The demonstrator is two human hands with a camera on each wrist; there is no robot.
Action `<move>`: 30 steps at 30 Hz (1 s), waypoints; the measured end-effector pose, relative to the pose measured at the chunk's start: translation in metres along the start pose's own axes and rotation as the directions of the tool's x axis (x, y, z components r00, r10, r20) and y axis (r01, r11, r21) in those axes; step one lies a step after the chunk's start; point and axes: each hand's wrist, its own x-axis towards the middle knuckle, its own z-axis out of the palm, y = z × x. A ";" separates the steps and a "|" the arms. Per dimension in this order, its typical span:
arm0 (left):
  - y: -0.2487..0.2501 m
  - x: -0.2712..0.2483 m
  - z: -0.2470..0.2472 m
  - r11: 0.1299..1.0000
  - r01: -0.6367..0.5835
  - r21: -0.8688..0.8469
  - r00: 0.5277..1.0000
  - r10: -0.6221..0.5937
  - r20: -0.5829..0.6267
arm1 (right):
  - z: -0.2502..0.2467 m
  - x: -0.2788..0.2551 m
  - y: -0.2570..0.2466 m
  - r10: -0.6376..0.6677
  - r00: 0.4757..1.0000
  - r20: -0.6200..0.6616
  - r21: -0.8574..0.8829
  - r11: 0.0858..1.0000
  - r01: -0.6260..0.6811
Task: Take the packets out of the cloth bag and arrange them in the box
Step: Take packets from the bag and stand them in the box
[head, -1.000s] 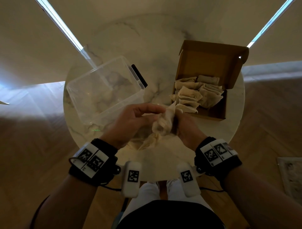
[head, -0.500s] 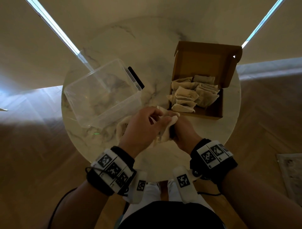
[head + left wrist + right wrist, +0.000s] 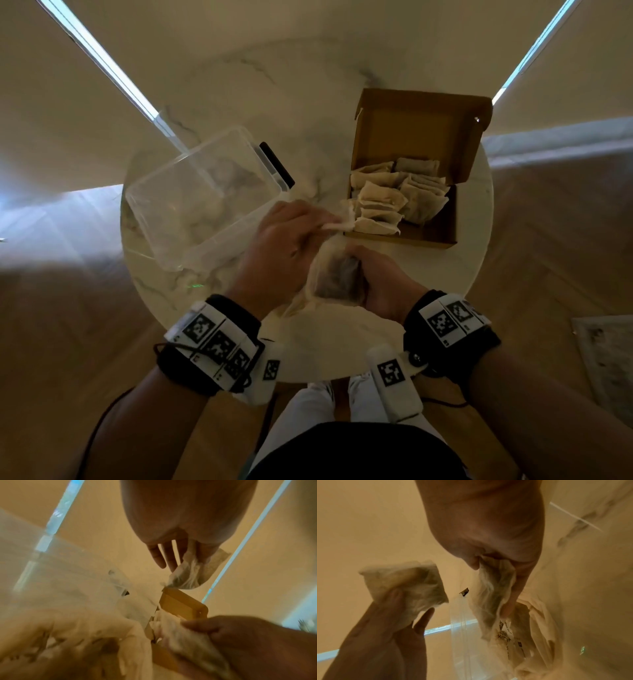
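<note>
My left hand [image 3: 308, 229] pinches a pale cloth packet [image 3: 339, 224] at the front left corner of the brown cardboard box [image 3: 442, 240]; the left wrist view shows thumb and fingers on that packet [image 3: 188, 574]. My right hand [image 3: 373, 277] grips a second packet [image 3: 335, 277] with dark contents, seen between its fingers in the right wrist view [image 3: 494, 588]. The cream cloth bag [image 3: 298, 305] lies crumpled on the table under both hands, its mouth [image 3: 532, 622] just below the right fingers. Several packets [image 3: 394, 195] lie in rows in the box.
A clear plastic container [image 3: 191, 202] with a black latch stands at the left on the round marble table [image 3: 308, 102]. The box lid [image 3: 418, 123] stands up at the back. Wooden floor surrounds the table; a rug edge [image 3: 609, 359] shows at the right.
My left hand has drawn a packet up out of the bag and carried it toward the box's front corner. My right hand has stayed over the bag, now with a packet showing in its grip.
</note>
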 end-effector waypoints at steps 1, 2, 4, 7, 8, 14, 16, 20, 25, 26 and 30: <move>-0.001 -0.002 0.003 0.991 -0.101 0.084 0.994 0.097 0.053 | -0.001 -0.001 0.000 0.009 0.999 0.048 0.013 1.000 -0.010; -0.005 -0.007 0.009 0.965 -0.195 0.175 0.977 0.175 0.125 | -0.002 -0.002 -0.001 0.013 0.992 0.123 0.036 0.999 -0.018; -0.014 -0.021 0.019 0.891 -0.319 0.324 0.935 0.239 0.263 | -0.005 -0.005 -0.002 0.008 0.977 0.211 0.047 0.999 -0.018; -0.023 -0.041 0.027 0.827 -0.373 0.421 0.909 0.236 0.343 | -0.007 -0.007 -0.001 -0.015 0.972 0.234 0.057 0.998 0.001; -0.024 -0.044 0.029 0.818 -0.381 0.431 0.906 0.237 0.351 | -0.008 -0.006 0.001 -0.035 0.976 0.216 0.063 0.998 0.022; -0.011 -0.050 0.034 0.826 -0.373 0.424 0.900 0.209 0.383 | -0.005 -0.002 0.002 -0.039 0.972 0.230 -0.055 0.997 0.053; -0.012 -0.052 0.035 0.869 -0.335 0.363 0.910 0.198 0.365 | -0.004 0.000 0.002 -0.065 0.978 0.197 -0.053 0.996 0.077; -0.016 -0.051 0.018 0.997 0.008 0.073 0.996 -0.015 0.088 | -0.011 0.005 -0.002 -0.173 0.977 0.122 -0.051 0.982 0.180; -0.046 -0.043 0.001 0.453 0.794 -0.406 0.542 -0.829 0.136 | -0.018 0.007 -0.004 -0.233 0.970 0.067 -0.099 0.966 0.239; -0.050 -0.043 0.004 0.357 0.837 -0.414 0.474 -0.852 0.222 | -0.017 0.008 -0.003 -0.232 0.970 0.068 -0.098 0.966 0.238; -0.054 -0.037 0.021 0.406 0.898 -0.168 0.440 -0.829 0.346 | -0.016 0.009 0.001 -0.204 0.977 0.062 -0.139 0.968 0.210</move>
